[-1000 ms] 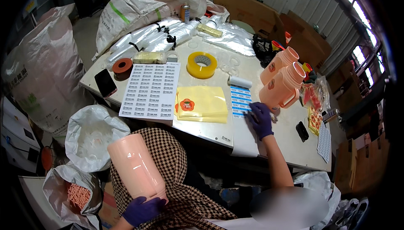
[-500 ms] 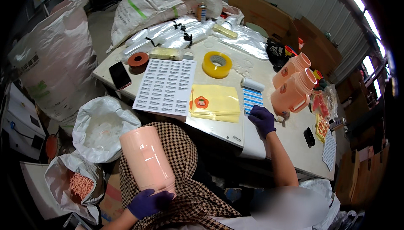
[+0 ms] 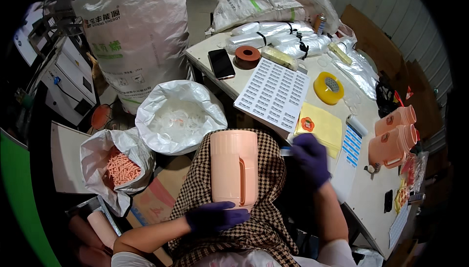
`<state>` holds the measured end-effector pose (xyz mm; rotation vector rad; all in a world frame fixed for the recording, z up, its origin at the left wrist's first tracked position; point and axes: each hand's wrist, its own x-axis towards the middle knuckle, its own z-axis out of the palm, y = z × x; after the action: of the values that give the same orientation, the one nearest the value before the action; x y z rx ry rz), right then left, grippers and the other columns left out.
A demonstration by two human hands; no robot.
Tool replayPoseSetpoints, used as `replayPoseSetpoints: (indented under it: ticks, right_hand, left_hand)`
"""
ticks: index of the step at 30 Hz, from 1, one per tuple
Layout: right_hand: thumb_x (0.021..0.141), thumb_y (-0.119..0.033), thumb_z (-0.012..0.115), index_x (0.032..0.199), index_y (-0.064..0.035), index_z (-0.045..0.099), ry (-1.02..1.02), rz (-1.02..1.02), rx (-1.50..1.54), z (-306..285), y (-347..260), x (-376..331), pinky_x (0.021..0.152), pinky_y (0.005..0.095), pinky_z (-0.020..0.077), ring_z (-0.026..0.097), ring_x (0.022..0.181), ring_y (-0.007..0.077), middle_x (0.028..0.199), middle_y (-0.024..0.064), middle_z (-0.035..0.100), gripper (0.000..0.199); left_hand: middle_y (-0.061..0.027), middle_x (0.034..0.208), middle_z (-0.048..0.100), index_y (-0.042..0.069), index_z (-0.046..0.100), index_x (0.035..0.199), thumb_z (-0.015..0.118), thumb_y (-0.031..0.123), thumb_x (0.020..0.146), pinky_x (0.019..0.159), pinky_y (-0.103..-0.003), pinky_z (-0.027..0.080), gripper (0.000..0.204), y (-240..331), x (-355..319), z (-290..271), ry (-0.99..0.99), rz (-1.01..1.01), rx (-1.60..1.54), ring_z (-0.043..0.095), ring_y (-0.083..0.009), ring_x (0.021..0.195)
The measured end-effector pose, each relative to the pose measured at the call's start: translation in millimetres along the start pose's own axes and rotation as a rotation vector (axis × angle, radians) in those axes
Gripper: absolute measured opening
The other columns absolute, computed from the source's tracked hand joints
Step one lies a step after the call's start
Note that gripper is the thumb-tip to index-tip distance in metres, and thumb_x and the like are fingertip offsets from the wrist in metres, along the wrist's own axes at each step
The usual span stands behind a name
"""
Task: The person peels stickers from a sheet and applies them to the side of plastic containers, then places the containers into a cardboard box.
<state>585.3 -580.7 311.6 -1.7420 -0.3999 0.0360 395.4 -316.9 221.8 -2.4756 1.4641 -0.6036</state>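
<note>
One pink jug point(image 3: 227, 169) rests on our checked cloth point(image 3: 194, 189) at six o'clock, our left hand point(image 3: 217, 216) curled around its near end; our right hand point(image 3: 311, 159), at four o'clock, pinches what looks like a small blue-and-white sticker point(image 3: 285, 152), blurred.

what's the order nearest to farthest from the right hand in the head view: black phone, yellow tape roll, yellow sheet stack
1. Yellow sheet stack, just beyond the right hand.
2. Yellow tape roll, farther up the table.
3. Black phone, by the table's left edge.
</note>
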Motion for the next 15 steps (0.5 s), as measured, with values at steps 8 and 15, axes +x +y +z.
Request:
replayPoseSetpoints:
  ticks: [8,15]
  right_hand:
    - [0.09,-0.015,0.075,0.093,0.0002,0.071,-0.318,0.279,-0.057,79,15,51,0.063,0.0241,0.0486,0.057,0.068,0.0067,0.076,0.0005,0.066,0.016]
    - [0.08,-0.02,0.084,0.106,0.0001,0.07,-0.333,0.41,-0.126,95,13,48,0.071,0.03,0.0535,0.062,0.088,0.0173,0.095,0.01,0.064,0.035]
  left_hand:
    - [0.0057,0.146,0.054,0.017,0.055,0.142,0.053,0.021,0.094,0.116,-0.035,0.031,0.049,5,2,3,0.005,-0.026,-0.156,0.049,-0.0101,0.134]
    - [0.0051,0.148,0.052,0.017,0.054,0.143,0.054,0.02,0.092,0.117,-0.034,0.032,0.052,-1,0,1,0.016,-0.019,-0.24,0.047,-0.0102,0.137]
